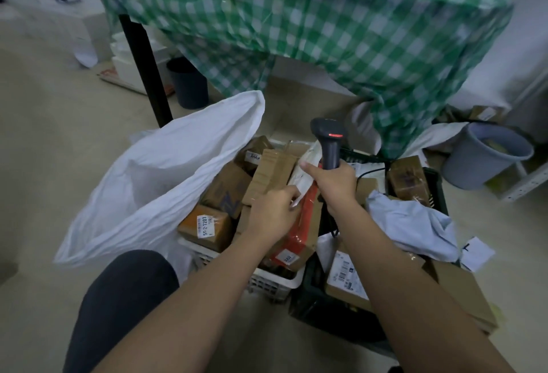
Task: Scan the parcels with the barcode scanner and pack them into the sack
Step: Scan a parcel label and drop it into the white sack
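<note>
Right hand (336, 181) grips the scanner (329, 142) upright (red light on); left hand (274, 211) pinches a parcel (305, 173) at its 9 o'clock, tilting the label for scanning.

Colours and patterns: green-and-white checked cloth (326, 25) over the desk, whose leg (145, 70) is black; white sack (154, 176); dark grey barcode scanner (329, 144) with a red light; brown cardboard parcels (225, 185) with white labels; one red-taped parcel (299, 224); white basket (267, 280); black crate (335, 310); grey bucket (486, 156); beige floor (44, 135).
</note>
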`<state>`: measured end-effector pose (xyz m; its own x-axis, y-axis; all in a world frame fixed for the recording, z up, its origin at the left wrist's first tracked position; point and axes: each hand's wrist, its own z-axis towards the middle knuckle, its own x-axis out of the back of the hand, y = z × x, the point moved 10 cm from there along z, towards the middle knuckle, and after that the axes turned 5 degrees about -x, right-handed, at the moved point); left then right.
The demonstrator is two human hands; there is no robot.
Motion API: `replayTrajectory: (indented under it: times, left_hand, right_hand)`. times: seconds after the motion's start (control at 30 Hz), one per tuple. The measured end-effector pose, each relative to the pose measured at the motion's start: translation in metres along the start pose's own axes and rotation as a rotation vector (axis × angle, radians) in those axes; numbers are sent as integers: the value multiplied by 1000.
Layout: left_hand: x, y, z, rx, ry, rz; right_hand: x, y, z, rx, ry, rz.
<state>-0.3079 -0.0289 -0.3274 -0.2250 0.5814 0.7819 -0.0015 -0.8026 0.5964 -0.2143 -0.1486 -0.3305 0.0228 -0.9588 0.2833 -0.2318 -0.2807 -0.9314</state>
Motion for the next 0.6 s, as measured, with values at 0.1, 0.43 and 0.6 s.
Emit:
replayTrajectory:
  times: [0.1,0.43,0.6]
  left_hand:
    - [6,10,-17,-56,-17,-134]
    - [101,-38,-44,191,112,-501]
    - [90,-63,-27,455,3,-687]
  right_hand:
    - [12,-18,-27,80,81,-119]
    - [48,-86,-99,263,42,121]
    - [36,-99,-96,235,-81,185]
